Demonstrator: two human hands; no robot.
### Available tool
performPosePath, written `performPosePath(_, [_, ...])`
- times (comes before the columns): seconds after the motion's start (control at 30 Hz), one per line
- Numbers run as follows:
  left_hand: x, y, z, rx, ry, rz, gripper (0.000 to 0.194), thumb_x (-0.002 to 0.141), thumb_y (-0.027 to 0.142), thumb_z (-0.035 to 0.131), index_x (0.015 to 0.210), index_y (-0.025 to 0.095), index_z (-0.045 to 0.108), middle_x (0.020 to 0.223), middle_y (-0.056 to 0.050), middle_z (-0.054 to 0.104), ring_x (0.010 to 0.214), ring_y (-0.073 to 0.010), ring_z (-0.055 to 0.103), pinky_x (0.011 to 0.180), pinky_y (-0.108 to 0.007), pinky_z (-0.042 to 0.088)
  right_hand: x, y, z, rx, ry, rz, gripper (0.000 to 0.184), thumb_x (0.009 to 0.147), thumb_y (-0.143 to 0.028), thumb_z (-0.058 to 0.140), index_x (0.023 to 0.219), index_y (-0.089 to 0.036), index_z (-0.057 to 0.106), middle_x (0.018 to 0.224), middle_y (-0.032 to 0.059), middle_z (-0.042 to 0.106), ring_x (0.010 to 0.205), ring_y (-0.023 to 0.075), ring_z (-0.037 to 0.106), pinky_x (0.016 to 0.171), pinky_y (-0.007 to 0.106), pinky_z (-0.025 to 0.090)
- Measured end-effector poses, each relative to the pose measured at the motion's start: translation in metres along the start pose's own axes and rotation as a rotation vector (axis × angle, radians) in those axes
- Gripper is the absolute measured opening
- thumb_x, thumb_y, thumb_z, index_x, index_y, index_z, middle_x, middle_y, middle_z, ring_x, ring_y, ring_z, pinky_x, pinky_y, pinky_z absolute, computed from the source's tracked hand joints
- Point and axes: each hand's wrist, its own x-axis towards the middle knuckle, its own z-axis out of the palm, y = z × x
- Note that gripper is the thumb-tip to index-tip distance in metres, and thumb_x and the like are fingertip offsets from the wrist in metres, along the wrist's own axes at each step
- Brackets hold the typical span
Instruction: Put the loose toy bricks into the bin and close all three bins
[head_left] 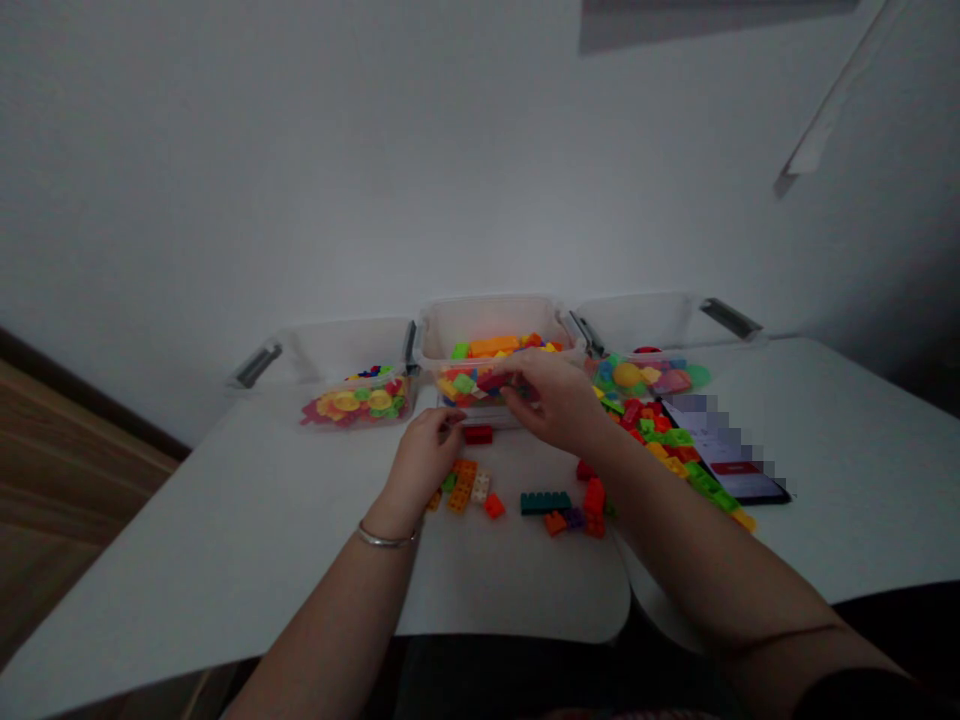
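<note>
My left hand [429,455] rests low over the table, fingers curled together beside the left end of a red brick [478,435]; what they pinch, if anything, is hidden. At the front of the middle clear bin [491,300], my right hand [553,398] has its thumb and fingers closed around a dark red brick [491,382]. Near my left hand lie an orange brick [462,486], a cream brick [481,487] and a small red-orange brick [493,506]. A long teal brick [545,503] lies further right, near an orange brick [555,523] and a purple brick [574,518].
Colourful pieces fill part of the left bin [337,335] and the right bin [637,310]. Many loose bricks [679,455] form a pile under and beyond my right forearm. A tablet-like device [724,450] lies right of the pile. The wall stands behind the bins.
</note>
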Motion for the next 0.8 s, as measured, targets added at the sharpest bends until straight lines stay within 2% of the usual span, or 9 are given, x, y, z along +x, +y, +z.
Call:
performPosePath(0.13, [0.001,0.000,-0.001,0.012,0.003,0.016,0.026,0.084,0.022,0.052,0.102,0.015,0.069,0.099,-0.010,0.070,0.093,-0.0227,0.065,0.086,-0.036,0.052,-0.005,0.000,0.015,-0.003,-0.252,-0.035,0.020,0.092,-0.021,0.049,0.101,-0.019,0.067,0.105,0.0066,0.070,0.102,0.0187,0.063,0.084,0.029,0.047])
performPosePath(0.27, [0.002,-0.002,0.000,0.017,-0.001,0.018,0.024,0.083,0.020,0.052,0.099,0.016,0.069,0.097,-0.009,0.070,0.092,-0.0226,0.065,0.086,-0.036,0.052,-0.010,0.001,0.033,-0.150,-0.472,-0.033,0.027,0.093,-0.024,0.052,0.117,-0.019,0.065,0.120,0.0082,0.067,0.108,0.0225,0.061,0.083,0.031,0.049])
performPosePath(0.37, [0.002,-0.002,0.000,0.008,0.008,0.015,0.024,0.083,0.020,0.052,0.099,0.016,0.069,0.097,-0.009,0.071,0.092,-0.0226,0.065,0.086,-0.036,0.052,-0.014,0.001,0.041,-0.182,-0.578,-0.087,0.032,0.092,-0.025,0.055,0.121,-0.017,0.064,0.125,0.0097,0.066,0.109,0.0241,0.061,0.086,0.035,0.050])
performPosePath(0.47, [0.002,-0.002,0.001,0.012,0.010,0.010,0.025,0.083,0.020,0.052,0.099,0.015,0.069,0.097,-0.010,0.071,0.093,-0.0233,0.065,0.086,-0.037,0.052,-0.016,0.002,0.047,-0.182,-0.611,-0.111,0.034,0.090,-0.025,0.059,0.122,-0.016,0.063,0.124,0.0107,0.066,0.104,0.0244,0.064,0.084,0.035,0.052])
performPosePath(0.57, [0.002,-0.002,0.001,0.014,0.010,0.012,0.024,0.083,0.020,0.052,0.099,0.015,0.070,0.097,-0.010,0.071,0.093,-0.0234,0.066,0.086,-0.037,0.053,-0.017,0.004,0.050,-0.182,-0.597,-0.099,0.032,0.092,-0.024,0.055,0.121,-0.016,0.064,0.119,0.0106,0.067,0.098,0.0229,0.065,0.079,0.033,0.052])
performPosePath(0.8, [0.002,-0.002,0.000,0.010,0.001,0.021,0.025,0.084,0.022,0.052,0.099,0.014,0.069,0.097,-0.011,0.071,0.094,-0.0242,0.065,0.087,-0.038,0.052,-0.017,0.004,0.049,-0.197,-0.591,-0.033,0.028,0.098,-0.028,0.047,0.108,-0.020,0.072,0.099,0.0076,0.071,0.087,0.0215,0.066,0.069,0.030,0.049])
